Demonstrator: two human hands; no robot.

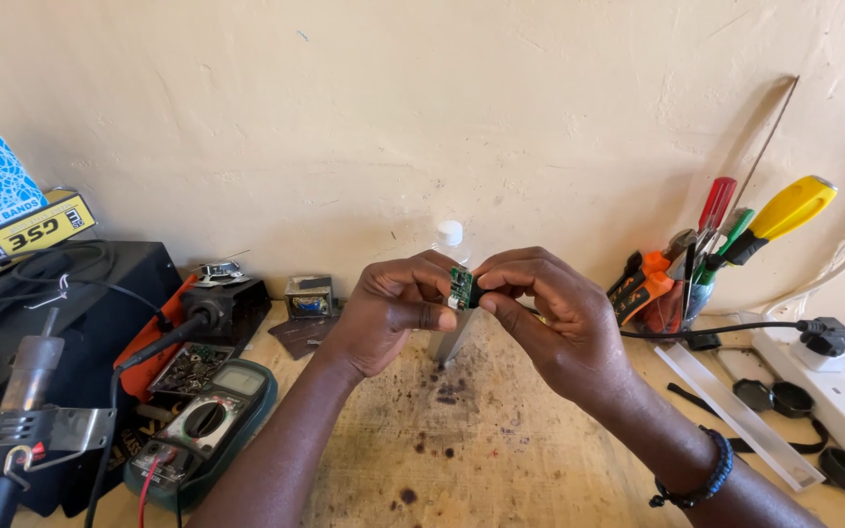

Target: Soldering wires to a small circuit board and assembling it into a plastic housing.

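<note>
A small green circuit board [460, 287] sits at the centre of the frame, held upright above the workbench [462, 440]. The left hand [395, 308] pinches its left edge between thumb and fingertips. The right hand [550, 318] closes on its right side, gripping a small black part there. Directly behind the hands stands a clear bottle with a white cap [450, 235]. At lower left lies a green multimeter [209, 422]. At right, a holder carries screwdrivers [726, 240]. A white power strip [833, 381] occupies the far right edge.
</note>
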